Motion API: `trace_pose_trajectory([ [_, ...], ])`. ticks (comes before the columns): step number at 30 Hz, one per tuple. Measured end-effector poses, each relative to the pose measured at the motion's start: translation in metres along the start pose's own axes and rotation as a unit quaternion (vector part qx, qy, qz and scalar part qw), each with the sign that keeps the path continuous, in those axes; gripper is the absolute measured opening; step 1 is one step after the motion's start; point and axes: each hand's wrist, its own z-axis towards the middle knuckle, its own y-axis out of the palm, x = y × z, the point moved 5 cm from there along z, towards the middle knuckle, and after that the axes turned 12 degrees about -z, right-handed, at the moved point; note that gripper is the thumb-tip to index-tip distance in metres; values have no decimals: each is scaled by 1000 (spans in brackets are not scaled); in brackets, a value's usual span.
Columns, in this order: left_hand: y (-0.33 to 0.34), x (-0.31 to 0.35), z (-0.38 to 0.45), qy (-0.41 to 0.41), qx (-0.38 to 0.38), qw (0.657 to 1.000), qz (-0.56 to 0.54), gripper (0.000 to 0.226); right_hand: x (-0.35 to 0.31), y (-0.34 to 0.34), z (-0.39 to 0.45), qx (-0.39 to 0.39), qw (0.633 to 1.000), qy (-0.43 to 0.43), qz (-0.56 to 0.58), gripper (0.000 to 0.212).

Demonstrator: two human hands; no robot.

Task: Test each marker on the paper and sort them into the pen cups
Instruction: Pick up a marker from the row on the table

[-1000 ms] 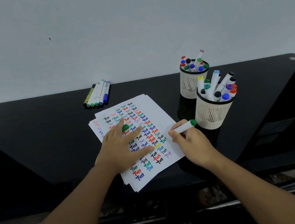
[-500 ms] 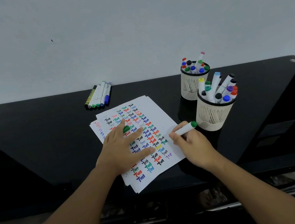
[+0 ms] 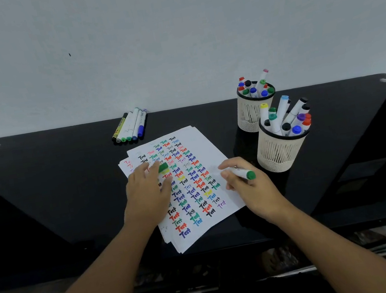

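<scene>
Forearms reaching in from six o'clock, both ending on the paper (image 3: pixel 202 144) stack at table (image 3: pixel 42 197) centre. Left hand (image 3: pixel 148 196) pressed flat on the sheets at nine o'clock of the writing, fingers mostly straight, a green cap (image 3: pixel 163 168) tucked between fingertips; whether pinched or merely trapped, cannot tell. Right hand (image 3: pixel 249 185) at three o'clock of the stack, fingers curled round a white marker (image 3: pixel 241 173) with a green end, tip toward the page edge. Rows of coloured "Test" words filling the top sheet. Farther, at two o'clock, near pen cup (image 3: pixel 279 155) full of markers, just behind it far pen cup (image 3: pixel 249 114), also full. At eleven o'clock, loose markers (image 3: pixel 130 126) lying side by side near the wall (image 3: pixel 168 35).
</scene>
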Motion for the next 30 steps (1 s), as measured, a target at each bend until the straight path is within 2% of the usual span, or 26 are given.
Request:
trace_pose_trajectory([
  [4,-2,-2,2,23,42,999,-2,42,2,0,-1,-7,1000,13,-9,10],
  [5,-3,-3,2,21,47,999,-5,38,3,1,-1,-19,999,13,-27,17],
  [8,-3,-5,4,9,45,999,-4,26,2,5,-1,-69,996,11,-63,63],
  [10,-3,-6,5,17,46,999,-5,21,3,7,1,-99,994,19,-30,72],
  [13,-3,-2,3,43,48,998,-27,22,-3,4,6,-109,993,27,22,56],
  [16,-3,2,1,59,36,996,-56,25,-14,-1,14,-81,996,8,22,36],
  [18,-3,3,-1,65,31,995,-75,26,-24,0,20,-81,996,-17,-16,34],
  [21,-5,5,-4,80,33,992,-89,30,-33,10,29,-131,984,-39,-117,56],
  [22,-5,6,-4,86,34,992,-88,30,-33,11,32,-136,978,-36,-155,55],
  [26,-6,8,-6,113,36,990,-77,30,-34,9,46,-97,957,-60,-266,27],
  [30,-8,9,-7,126,48,988,-78,31,-28,12,54,-84,946,-87,-300,29],
])
